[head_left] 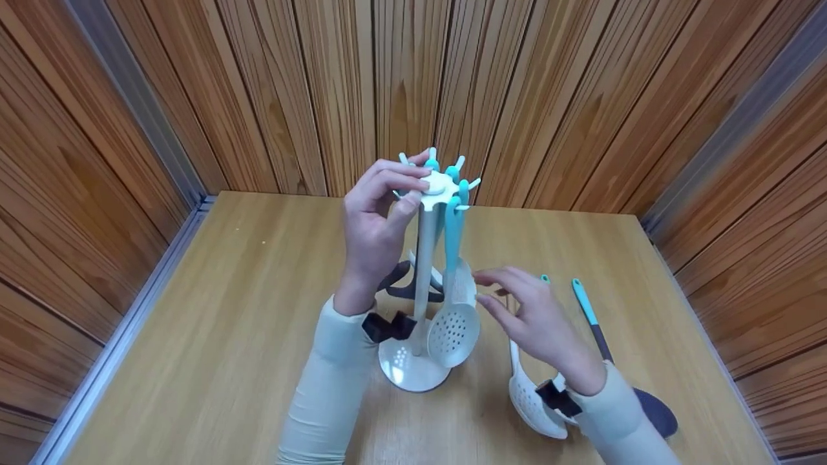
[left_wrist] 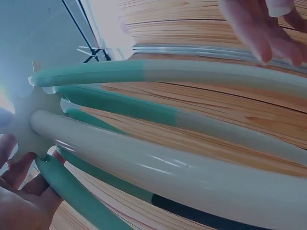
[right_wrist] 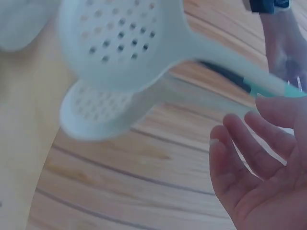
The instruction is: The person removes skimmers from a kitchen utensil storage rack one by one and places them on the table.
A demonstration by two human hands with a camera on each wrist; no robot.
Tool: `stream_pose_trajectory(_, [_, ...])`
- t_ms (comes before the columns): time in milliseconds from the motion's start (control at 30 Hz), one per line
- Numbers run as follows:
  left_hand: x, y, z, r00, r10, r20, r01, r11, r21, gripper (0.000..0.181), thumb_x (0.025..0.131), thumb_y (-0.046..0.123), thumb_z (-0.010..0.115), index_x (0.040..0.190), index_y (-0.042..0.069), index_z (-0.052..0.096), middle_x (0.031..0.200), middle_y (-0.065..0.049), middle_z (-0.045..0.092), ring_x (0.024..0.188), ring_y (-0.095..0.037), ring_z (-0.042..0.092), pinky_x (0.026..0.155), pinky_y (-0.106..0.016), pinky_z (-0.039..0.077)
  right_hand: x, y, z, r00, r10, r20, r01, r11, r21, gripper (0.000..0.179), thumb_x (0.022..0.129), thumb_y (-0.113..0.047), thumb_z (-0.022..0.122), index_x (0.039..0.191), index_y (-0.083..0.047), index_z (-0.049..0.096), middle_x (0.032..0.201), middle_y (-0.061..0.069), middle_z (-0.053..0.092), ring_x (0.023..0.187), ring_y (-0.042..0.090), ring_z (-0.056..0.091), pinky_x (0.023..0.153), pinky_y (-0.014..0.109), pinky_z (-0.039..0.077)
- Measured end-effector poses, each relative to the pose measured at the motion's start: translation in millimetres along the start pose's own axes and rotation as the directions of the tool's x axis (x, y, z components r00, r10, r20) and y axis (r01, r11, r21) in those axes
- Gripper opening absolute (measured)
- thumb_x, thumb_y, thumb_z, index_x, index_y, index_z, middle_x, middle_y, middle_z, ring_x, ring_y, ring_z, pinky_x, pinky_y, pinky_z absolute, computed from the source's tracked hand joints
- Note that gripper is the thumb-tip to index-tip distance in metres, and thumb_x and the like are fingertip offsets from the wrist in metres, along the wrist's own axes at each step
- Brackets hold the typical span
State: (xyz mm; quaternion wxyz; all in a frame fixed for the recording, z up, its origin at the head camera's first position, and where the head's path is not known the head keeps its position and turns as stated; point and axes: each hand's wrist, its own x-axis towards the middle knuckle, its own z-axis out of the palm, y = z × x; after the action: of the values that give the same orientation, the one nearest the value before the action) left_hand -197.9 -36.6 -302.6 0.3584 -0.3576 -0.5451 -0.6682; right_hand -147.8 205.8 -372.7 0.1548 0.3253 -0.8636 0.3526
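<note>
A white utensil stand [head_left: 424, 258] with a round base [head_left: 413, 374] stands upright on the table. My left hand [head_left: 381, 213] grips its hub at the top, with thumb and fingers at the central knob. Turquoise-handled utensils hang from the hooks. Nearest is a white skimmer [head_left: 454, 336] with round holes; a second perforated skimmer [right_wrist: 96, 108] hangs close by it in the right wrist view. Dark utensils [head_left: 413, 294] hang on the far left side, partly hidden by the pole. My right hand [head_left: 533, 316] is beside the hanging skimmer's neck, its fingers loosely bent and holding nothing.
On the table at the right lie a white slotted utensil [head_left: 531, 403], partly under my right wrist, and a dark spoon-like utensil [head_left: 656, 413] with a turquoise handle. Wood-panelled walls [head_left: 407, 84] enclose the table [head_left: 258, 323] at the back and both sides.
</note>
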Motion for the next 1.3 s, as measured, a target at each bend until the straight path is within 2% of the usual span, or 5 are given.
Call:
stream_pose_trajectory(267, [0.7,-1.1,-4.0,1.000,-0.019,0.010,0.019,0.997,-0.070,0.019,0.089,0.006,0.053,0.091,-0.008,0.066,0.100,-0.024,0.063,0.115,-0.039,0.062,0.092,-0.052,0.051,12.3,-21.0,27.0,1.000,0.019,-0.014,-0.016,0.988,0.156,0.030,0.093,-0.019,0.072,0.122,-0.012,0.067,0.113,-0.006,0.068,0.105,0.012,0.063,0.083,0.040,0.057])
stream_pose_trajectory(467, [-0.4,-0.6,-5.5,1.000,-0.024,0.010,0.024,0.998,-0.063,0.020,0.089,0.007,0.054,0.092,-0.008,0.066,0.100,-0.024,0.063,0.116,-0.038,0.062,0.092,-0.052,0.051,19.3,-25.8,37.0,0.997,0.081,0.002,-0.077,0.949,0.305,0.021,0.096,-0.016,0.068,0.116,-0.011,0.068,0.110,-0.004,0.071,0.104,0.013,0.066,0.088,0.046,0.055])
stream_pose_trajectory(700, [0.1,-1.1,-4.1,1.000,-0.012,0.009,0.012,0.998,-0.054,0.020,0.089,0.008,0.053,0.093,-0.007,0.066,0.100,-0.024,0.063,0.116,-0.038,0.062,0.092,-0.052,0.052,15.7,-31.9,42.2,0.993,0.118,0.009,-0.111,0.905,0.411,0.017,0.097,-0.010,0.065,0.114,-0.008,0.066,0.106,-0.002,0.072,0.097,0.015,0.070,0.080,0.037,0.058])
stream_pose_trajectory(1000, [-2.1,-2.6,-4.3,1.000,-0.013,0.000,0.013,0.998,-0.059,0.022,0.089,0.009,0.053,0.093,-0.008,0.066,0.100,-0.025,0.063,0.116,-0.040,0.062,0.092,-0.052,0.052,6.8,-34.8,47.8,0.996,0.039,-0.078,0.003,0.878,0.478,0.023,0.095,0.002,0.063,0.117,-0.004,0.068,0.104,0.006,0.073,0.090,0.021,0.073,0.068,0.036,0.060])
stream_pose_trajectory(1300, [-3.2,-2.3,-5.8,1.000,-0.014,-0.010,0.014,0.999,-0.050,0.022,0.088,0.010,0.052,0.091,-0.008,0.065,0.099,-0.024,0.063,0.114,-0.039,0.063,0.091,-0.051,0.052,4.4,-38.6,43.5,0.996,0.018,-0.092,0.028,0.876,0.482,0.024,0.092,0.006,0.065,0.115,-0.003,0.068,0.100,0.008,0.074,0.088,0.022,0.073,0.066,0.037,0.060])
